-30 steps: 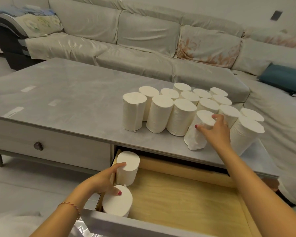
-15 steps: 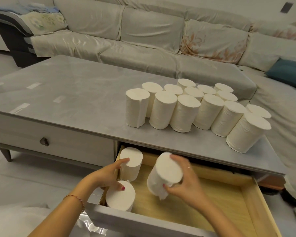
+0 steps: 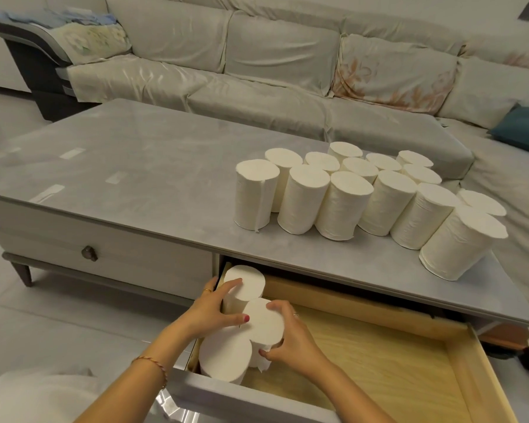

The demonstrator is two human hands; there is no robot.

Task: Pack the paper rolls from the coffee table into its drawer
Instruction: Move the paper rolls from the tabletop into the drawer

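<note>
A: In the open drawer (image 3: 409, 358)?
B: Three paper rolls, upright, packed along the left wall: back roll (image 3: 245, 283), middle roll (image 3: 264, 323), front roll (image 3: 225, 355), each touching the next.
A: Right hand (image 3: 290, 340)?
B: Clamped on the middle roll, fingers over the top rim, thumb low on the side.
A: Left hand (image 3: 209, 309)?
B: Spread, not closed round anything; fingers resting on the back roll's top and side, thumb against the middle roll.
A: On the coffee table (image 3: 135, 178)?
B: Cluster of rolls (image 3: 345, 190), standing close together toward the right end, near the front edge.
A: Behind?
B: Pale sofa (image 3: 257, 71), blue cushion (image 3: 522, 128) at right.
</note>
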